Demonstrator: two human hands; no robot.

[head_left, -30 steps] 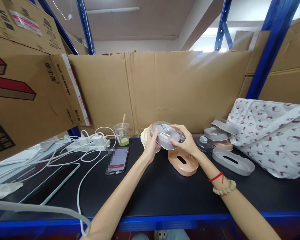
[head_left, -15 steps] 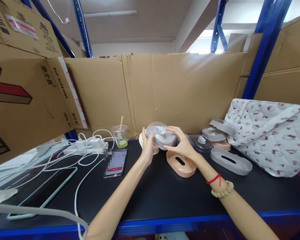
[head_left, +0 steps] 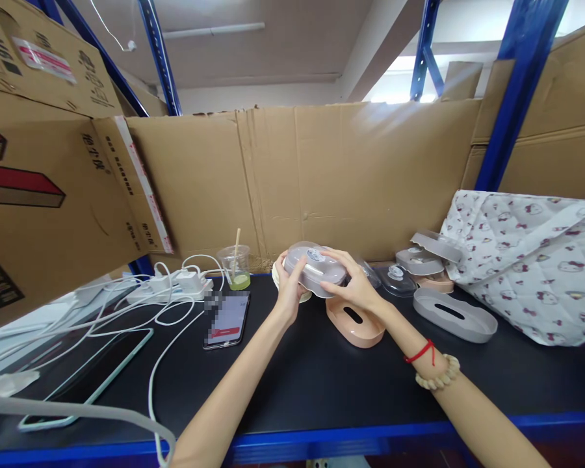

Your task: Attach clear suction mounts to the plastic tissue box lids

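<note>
A grey oval container (head_left: 316, 276) with a clear lid and a round label is held up above the back of the black table. My left hand (head_left: 288, 286) grips its left end, thumb on top. Its right end is in my right hand (head_left: 353, 279), fingers on the top and side. Just below my right hand a pink oval tray (head_left: 355, 323) with a slot lies on the table. A cream-coloured thing is partly hidden behind my left hand.
To the right lie a grey slotted tray (head_left: 454, 315), a dark container (head_left: 397, 279), stacked grey pieces (head_left: 420, 261) and a patterned white bag (head_left: 531, 266). Leftward are a cup (head_left: 238, 270), a phone (head_left: 227, 320), a tablet (head_left: 88, 377) and white cables (head_left: 153, 364) on the black table (head_left: 292, 390).
The held container has tipped slightly, and more of its grey front side now shows. Both hands keep their hold. The whole view has shifted a little.
</note>
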